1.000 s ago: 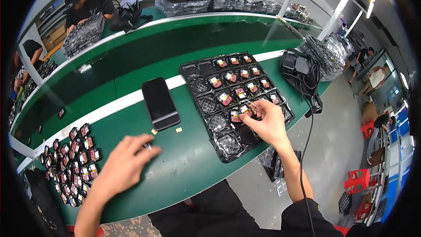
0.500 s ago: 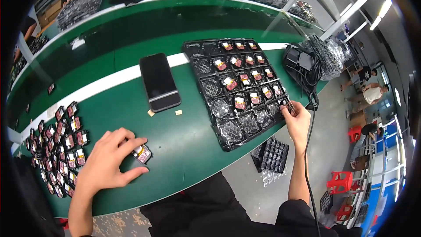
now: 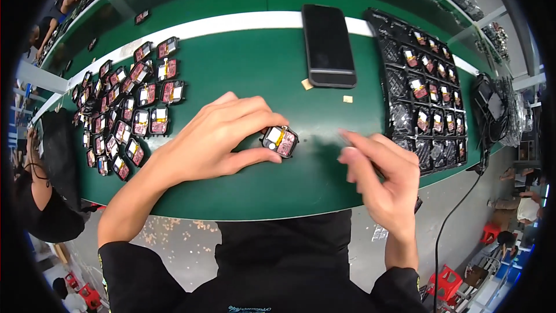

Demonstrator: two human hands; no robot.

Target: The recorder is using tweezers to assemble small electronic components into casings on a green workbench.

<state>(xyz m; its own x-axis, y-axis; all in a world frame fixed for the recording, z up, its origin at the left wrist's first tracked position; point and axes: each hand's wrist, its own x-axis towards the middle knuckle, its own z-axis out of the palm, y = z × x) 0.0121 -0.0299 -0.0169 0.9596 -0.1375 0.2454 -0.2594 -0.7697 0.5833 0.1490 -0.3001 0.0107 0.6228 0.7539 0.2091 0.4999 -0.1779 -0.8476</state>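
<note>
My left hand (image 3: pixel 223 136) grips a small black watch-like housing (image 3: pixel 281 141) by its left side, thumb below and fingers above. Inside that housing show a reddish circuit board, a white block and yellow tape. To the right, my right hand (image 3: pixel 382 174) hovers over the table, index finger stretched out and thumb a little apart; I see nothing between them, though the fingertips are slightly blurred. A loose cluster of similar housings (image 3: pixel 141 122) lies left of my left hand. Beyond my right hand, a black compartment tray (image 3: pixel 399 117) holds rows of such housings, with several bare compartments along its left and near sides.
A dark phone (image 3: pixel 328 43) lies on the green table (image 3: pixel 243 69), two small tan pieces (image 3: pixel 347 99) near it. Right of the tray sits a black device (image 3: pixel 492 101) with a cable (image 3: pixel 443 220) hanging down. A person (image 3: pixel 43 197) is at the far left.
My right hand has left the tray's near right corner and come leftward, near the left hand. My left hand has closed on the housing it was touching. The view has turned toward the left.
</note>
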